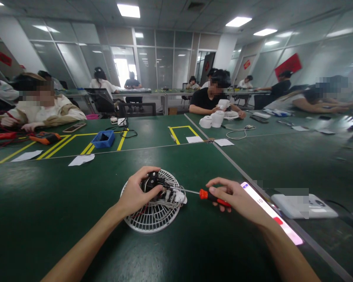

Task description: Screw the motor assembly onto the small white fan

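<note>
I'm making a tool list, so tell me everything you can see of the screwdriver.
The screwdriver has a red and black handle, apparently plastic, and a thin straight shaft that looks like metal. The right hand holds it by the handle, roughly level over the green table, its shaft pointing left toward the black parts on the white grille. Its tip can't be made out.

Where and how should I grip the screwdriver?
Best by the screwdriver's thick red-and-black handle, coming from the right with thumb and fingers around it, much as the right hand does. The handle points right; the thin metal shaft runs left toward the black part under the left hand.
</note>
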A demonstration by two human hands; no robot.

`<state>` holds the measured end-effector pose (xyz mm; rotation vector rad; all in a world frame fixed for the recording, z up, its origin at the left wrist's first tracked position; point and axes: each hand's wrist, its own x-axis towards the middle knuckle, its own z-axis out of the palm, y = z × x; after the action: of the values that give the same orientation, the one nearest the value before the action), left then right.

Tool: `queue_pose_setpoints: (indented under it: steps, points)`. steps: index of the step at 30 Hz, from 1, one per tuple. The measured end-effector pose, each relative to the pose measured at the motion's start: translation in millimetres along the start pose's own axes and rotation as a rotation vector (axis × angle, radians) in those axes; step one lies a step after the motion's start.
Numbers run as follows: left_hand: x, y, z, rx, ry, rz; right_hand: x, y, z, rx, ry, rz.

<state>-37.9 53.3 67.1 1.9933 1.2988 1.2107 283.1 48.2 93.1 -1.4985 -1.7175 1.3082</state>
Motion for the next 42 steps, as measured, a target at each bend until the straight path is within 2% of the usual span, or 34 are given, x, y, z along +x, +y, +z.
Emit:
queue_pose_setpoints:
  steps: [6,14,18,25,35,42]
  points:
    - [0,-2,-0.5,-0.006,-0.003,0.007,2,4,2,0.027,-0.052,0.022]
    - [-1,1,-0.8,0.017,-0.007,0.025,3,5,2,0.054,-0.055,0.041]
    - [0,2,2.3,0.022,0.02,0.035,3,8,2,0.054,-0.063,0.036]
    - [-2,2,8.0,-0.016,0.053,-0.022,3,7,4,0.093,-0.069,0.045]
    - [-2,5,10.3,0.028,0.106,0.027,0,4,5,0.121,-0.111,0.063]
    - [-2,2,9.1,0.013,0.073,0.011,1,5,6,0.13,-0.139,0.083]
